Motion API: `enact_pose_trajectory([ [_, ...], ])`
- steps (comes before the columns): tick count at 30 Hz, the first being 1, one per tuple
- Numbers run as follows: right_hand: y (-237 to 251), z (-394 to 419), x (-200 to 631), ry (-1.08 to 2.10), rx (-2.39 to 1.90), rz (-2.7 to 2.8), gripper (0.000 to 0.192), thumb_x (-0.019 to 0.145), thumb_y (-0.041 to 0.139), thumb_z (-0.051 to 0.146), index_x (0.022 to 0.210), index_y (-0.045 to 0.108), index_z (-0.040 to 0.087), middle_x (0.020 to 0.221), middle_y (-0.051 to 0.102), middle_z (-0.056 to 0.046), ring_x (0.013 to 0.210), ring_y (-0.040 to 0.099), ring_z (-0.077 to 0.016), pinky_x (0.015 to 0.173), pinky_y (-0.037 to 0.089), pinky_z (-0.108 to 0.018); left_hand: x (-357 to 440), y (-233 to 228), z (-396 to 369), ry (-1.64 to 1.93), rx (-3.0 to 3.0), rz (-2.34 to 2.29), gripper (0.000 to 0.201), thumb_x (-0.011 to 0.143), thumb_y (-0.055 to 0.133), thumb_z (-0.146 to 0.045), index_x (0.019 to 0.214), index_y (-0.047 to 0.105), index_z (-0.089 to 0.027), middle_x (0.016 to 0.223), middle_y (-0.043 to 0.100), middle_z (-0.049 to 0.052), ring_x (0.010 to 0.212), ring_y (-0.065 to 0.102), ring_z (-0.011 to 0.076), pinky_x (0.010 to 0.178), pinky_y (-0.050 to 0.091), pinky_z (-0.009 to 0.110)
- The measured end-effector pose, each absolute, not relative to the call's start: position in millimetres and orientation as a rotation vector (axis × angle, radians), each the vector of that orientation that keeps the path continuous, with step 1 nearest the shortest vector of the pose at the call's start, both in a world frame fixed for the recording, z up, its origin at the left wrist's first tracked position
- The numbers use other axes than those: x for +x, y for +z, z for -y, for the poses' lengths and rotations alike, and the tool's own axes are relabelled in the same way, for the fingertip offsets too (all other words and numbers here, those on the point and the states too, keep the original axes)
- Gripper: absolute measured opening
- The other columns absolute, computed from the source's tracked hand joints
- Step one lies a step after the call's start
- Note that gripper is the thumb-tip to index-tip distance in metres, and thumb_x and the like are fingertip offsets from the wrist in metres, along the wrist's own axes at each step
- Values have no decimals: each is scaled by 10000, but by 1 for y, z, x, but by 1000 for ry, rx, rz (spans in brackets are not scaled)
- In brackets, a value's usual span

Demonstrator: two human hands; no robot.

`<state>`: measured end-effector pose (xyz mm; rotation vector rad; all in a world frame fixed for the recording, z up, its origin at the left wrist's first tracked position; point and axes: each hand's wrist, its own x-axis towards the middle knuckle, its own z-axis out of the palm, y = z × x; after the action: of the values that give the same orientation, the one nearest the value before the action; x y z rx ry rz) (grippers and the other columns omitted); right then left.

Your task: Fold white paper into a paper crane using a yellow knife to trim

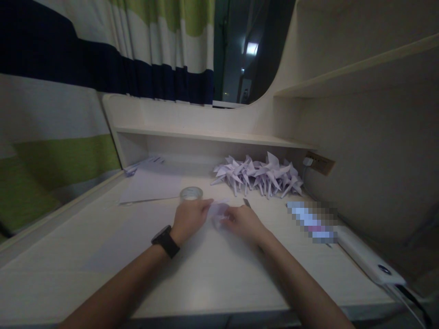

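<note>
Between my two hands is a small piece of white paper [218, 210], blurred, its folds hard to make out. My left hand [192, 218], with a black watch on the wrist, pinches the paper's left side between thumb and fingers. On the right side my right hand [245, 221] grips the same paper with curled fingers. A roll of clear tape [191, 193] lies just beyond my left hand. Behind my right hand a dark, thin blade-like tool [247, 203] shows in part. Several white paper pinwheels [264, 176] are heaped at the back of the desk.
A stack of white sheets [151, 183] lies at the back left, with another sheet [116, 242] nearer me. At the right are a pixelated phone-like object [310, 221] and a white power strip [368, 256] with cables. A low shelf [206, 134] overhangs the desk's back.
</note>
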<state>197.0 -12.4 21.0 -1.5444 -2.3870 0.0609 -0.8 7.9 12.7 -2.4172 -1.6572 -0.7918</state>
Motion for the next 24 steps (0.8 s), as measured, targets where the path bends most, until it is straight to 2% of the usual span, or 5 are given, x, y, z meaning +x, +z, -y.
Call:
enact_pose_trajectory([
  [8, 14, 10, 193, 73, -1542, 2260, 243, 847, 577, 415, 836, 700, 206, 754, 713, -42, 677, 623, -171, 573, 331, -244, 4, 8, -10, -1121, -2607, 1582, 302, 859, 508, -239, 1066, 722, -185, 894, 753, 79, 776, 675, 202, 704, 460, 287],
  [12, 13, 10, 193, 67, -1578, 2181, 227, 852, 573, 395, 903, 700, 214, 782, 720, -45, 687, 629, -175, 571, 340, -248, 6, 9, -11, -1344, -2730, 1754, 340, 841, 490, -259, 1058, 722, -138, 553, 686, 28, 514, 625, 169, 561, 458, 260],
  [14, 13, 10, 194, 57, -1586, 2152, 218, 852, 572, 387, 920, 697, 222, 790, 722, -41, 707, 638, -182, 574, 343, -249, 6, 11, -12, -1495, -2834, 1792, 369, 866, 455, -315, 1034, 729, -132, 492, 646, 12, 454, 593, 155, 488, 427, 240],
  [19, 9, 5, 196, 46, -1618, 2052, 227, 855, 556, 394, 918, 697, 228, 788, 724, -40, 706, 642, -188, 576, 345, -252, 8, 9, -17, -1677, -2874, 1888, 426, 863, 482, -455, 907, 750, -126, 562, 669, 40, 380, 505, 113, 380, 348, 215],
  [24, 7, 1, 197, 192, -1575, 2004, 237, 852, 563, 386, 905, 707, 206, 760, 719, -39, 673, 635, -172, 576, 363, -242, 10, 4, -19, -1894, -2940, 1749, 301, 789, 600, -329, 939, 737, -107, 690, 714, 71, 550, 612, 137, 454, 425, 209],
])
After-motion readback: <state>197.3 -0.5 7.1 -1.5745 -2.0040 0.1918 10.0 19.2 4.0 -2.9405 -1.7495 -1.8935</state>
